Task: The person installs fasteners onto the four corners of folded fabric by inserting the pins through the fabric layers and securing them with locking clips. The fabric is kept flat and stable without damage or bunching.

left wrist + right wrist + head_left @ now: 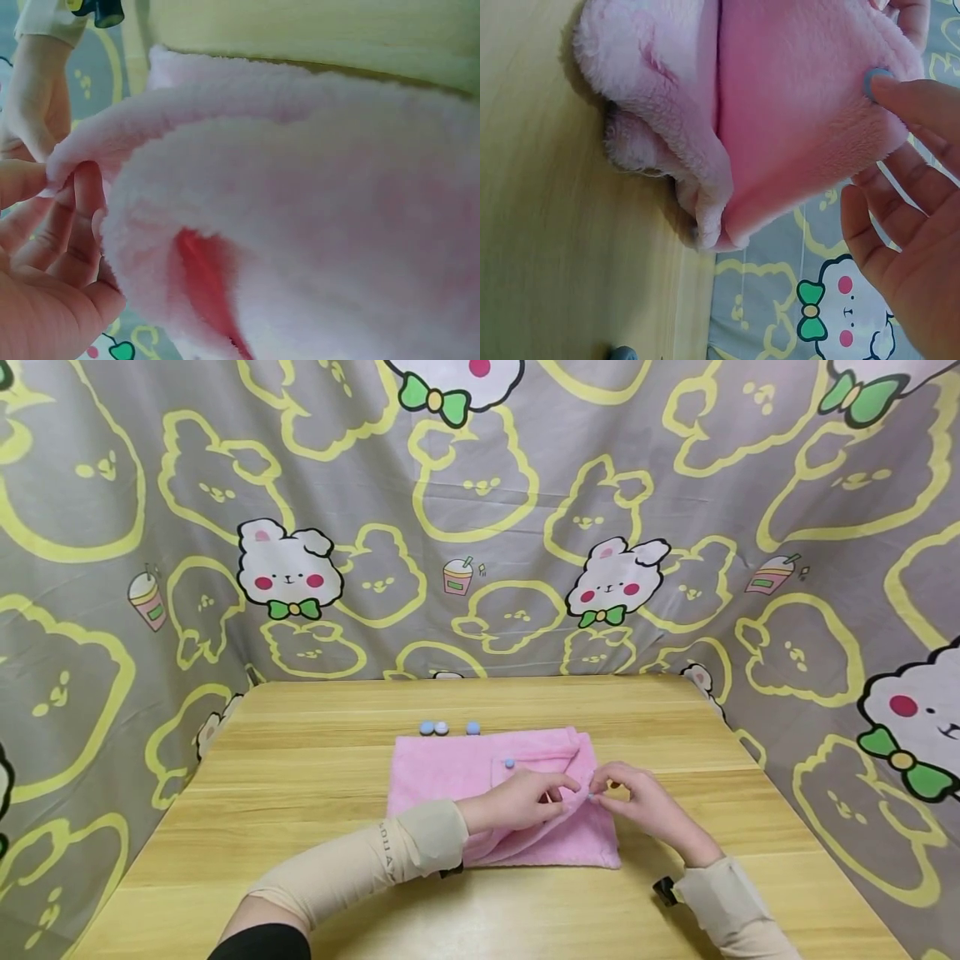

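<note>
A pink plush cloth [442, 768] lies folded on the table, its right part lifted into a loose fold. My left hand [517, 802] reaches across it; in the left wrist view, the left thumb and fingers [88, 187] pinch the cloth's edge. At the right side my right hand [637, 793] pinches a small round blue piece against the raised edge. The right wrist view shows that blue disc [869, 84] under the right thumb, fingers behind the cloth. Another small blue round piece [509, 763] sits on the cloth near its far edge.
Behind the cloth stand a blue round piece [427, 727], a paler one [442, 727] beside it and another blue one [473, 727] to the right. The wooden table [315, 718] ends at a grey curtain [375, 485] with cartoon rabbits. Cameras are strapped to both wrists.
</note>
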`<state>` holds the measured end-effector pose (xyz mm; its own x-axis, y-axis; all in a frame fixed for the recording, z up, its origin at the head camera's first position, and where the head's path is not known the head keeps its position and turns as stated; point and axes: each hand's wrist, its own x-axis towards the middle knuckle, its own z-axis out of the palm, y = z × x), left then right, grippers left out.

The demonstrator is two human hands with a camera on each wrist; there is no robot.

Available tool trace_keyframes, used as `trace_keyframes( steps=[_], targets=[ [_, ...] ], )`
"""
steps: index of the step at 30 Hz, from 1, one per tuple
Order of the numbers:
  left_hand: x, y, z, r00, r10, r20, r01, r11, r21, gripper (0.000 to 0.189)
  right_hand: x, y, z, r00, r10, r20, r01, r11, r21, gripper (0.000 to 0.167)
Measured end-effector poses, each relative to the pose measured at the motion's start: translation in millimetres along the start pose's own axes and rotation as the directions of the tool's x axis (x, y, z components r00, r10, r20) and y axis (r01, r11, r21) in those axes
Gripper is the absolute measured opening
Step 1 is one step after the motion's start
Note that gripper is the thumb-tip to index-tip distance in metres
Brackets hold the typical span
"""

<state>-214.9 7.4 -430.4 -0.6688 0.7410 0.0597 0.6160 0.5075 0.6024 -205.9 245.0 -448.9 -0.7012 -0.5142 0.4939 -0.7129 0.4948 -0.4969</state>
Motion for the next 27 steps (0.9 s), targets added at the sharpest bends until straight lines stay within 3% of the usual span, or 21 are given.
trace_keyframes(
  steps=[9,23,27],
  targets=[
    [-1.6,3.9,0.6,0.999,0.039,-0.013,-0.038,0.997,0.068,0.032,1.4,-4.2,-1.0,0.999,-0.016,-0.050,0.016,1.000,0.001,0.044],
    [-7.2,6.8,-5.4,0.997,0.061,0.037,-0.065,0.989,0.136,0.042,0.5,3.4,0.2,0.997,-0.079,-0.024,0.079,0.997,0.024,0.035],
    [-7.3,6.0,-15.7,1.000,0.028,0.009,-0.029,0.989,0.144,0.037,1.0,2.5,0.4,0.997,-0.072,-0.021,0.072,0.997,0.015,0.032]
  ],
)
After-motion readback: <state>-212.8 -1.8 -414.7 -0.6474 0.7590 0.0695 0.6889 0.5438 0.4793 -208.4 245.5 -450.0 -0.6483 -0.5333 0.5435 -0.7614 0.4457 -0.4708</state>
